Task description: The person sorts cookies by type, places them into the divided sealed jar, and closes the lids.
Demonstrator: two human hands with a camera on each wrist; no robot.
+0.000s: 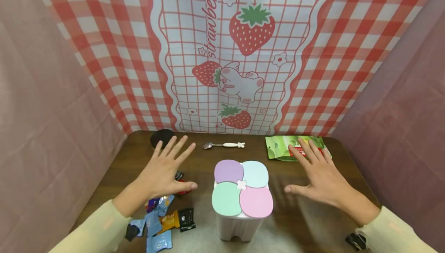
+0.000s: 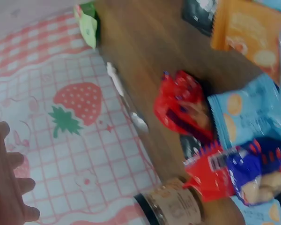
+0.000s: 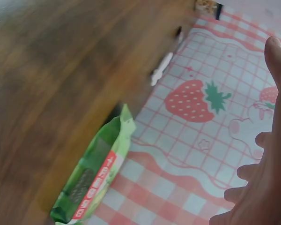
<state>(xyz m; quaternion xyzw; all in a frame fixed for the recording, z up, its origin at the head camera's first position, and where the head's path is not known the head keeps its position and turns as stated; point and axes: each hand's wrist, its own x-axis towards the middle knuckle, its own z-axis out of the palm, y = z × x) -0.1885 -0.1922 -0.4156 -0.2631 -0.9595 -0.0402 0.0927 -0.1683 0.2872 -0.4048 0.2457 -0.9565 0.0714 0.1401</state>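
My left hand [image 1: 161,174] is held over the left side of the table with its fingers spread, holding nothing. Below it lie several small wrapped snacks, among them a blue packet [image 1: 159,241], an orange packet [image 1: 169,222] and a red packet [image 2: 182,101]. On the right, my right hand [image 1: 323,177] is also spread and holds nothing; its fingers overlap a green pouch [image 1: 278,148] in the head view. Between the hands stands a white container [image 1: 239,228], its top made of purple, pale blue, mint and pink lids [image 1: 256,202]. Neither hand touches it.
A spoon with a white handle [image 1: 231,145] lies near the table's back edge. Behind the left fingers is a jar [image 2: 175,204] with a black lid. One black packet [image 1: 355,241] sits by the right sleeve. Strawberry-print cloth [image 1: 250,33] hangs behind the table [image 1: 292,222].
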